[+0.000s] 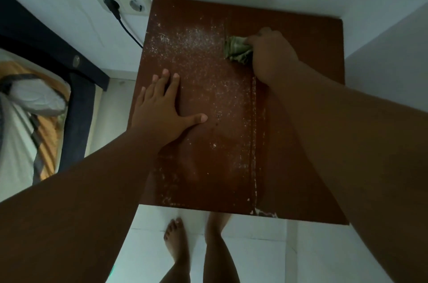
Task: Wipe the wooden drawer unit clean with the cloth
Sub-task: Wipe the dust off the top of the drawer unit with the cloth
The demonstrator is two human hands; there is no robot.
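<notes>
The wooden drawer unit fills the middle of the head view, seen from above; its brown top is speckled with white dust over the left and centre. A thin line of dust runs front to back right of centre, and the strip beyond it looks cleaner. My right hand is closed around a crumpled green cloth pressed on the top near the far right. My left hand lies flat on the left part of the top, fingers spread, holding nothing.
A white wall stands behind the unit and another wall to its right. A double socket with a black plug and cable is on the wall at the far left. A bed with a dark frame lies left. My bare feet stand on white floor tiles.
</notes>
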